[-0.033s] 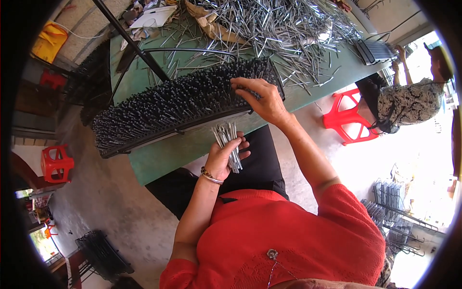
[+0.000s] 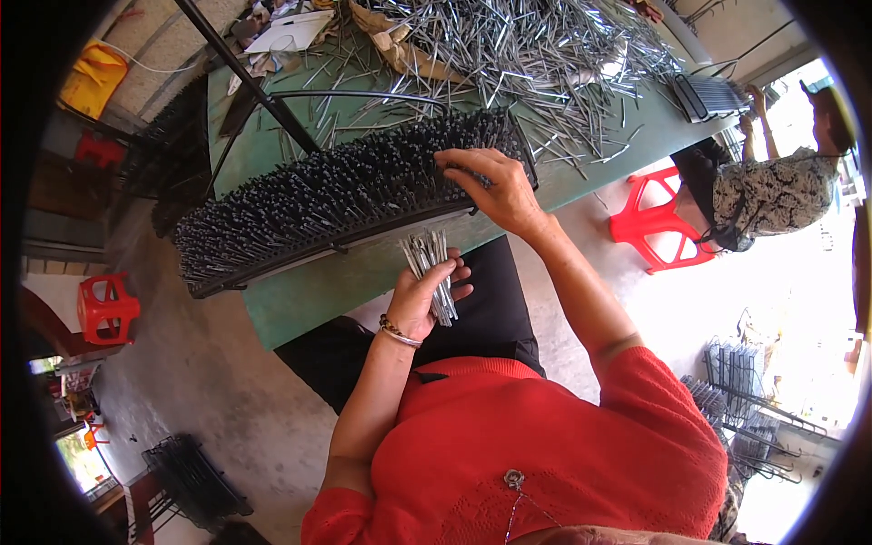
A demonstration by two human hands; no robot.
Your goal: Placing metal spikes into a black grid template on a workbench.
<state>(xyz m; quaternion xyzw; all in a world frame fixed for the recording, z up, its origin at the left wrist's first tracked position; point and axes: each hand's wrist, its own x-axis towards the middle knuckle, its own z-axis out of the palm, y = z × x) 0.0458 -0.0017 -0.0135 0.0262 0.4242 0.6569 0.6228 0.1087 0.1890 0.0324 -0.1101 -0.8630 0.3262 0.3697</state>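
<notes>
A bundle of thin silvery sticks lies in my left hand, its thumb across them and its fingers curled behind. They fan upward past the thumb, below the front edge of a long black rack. Dense rows of dark, metal-tipped sticks stand in that rack, which slants over the green table. Over the rack's right end is my right hand, thumb and forefinger brought together close to the stick tops. Whatever is between those fingertips is too small to make out.
A large heap of loose silvery sticks covers the table's far side, beside torn brown paper. A black metal bar rises behind the rack. At right, another person sits by a red stool. Another red stool stands left.
</notes>
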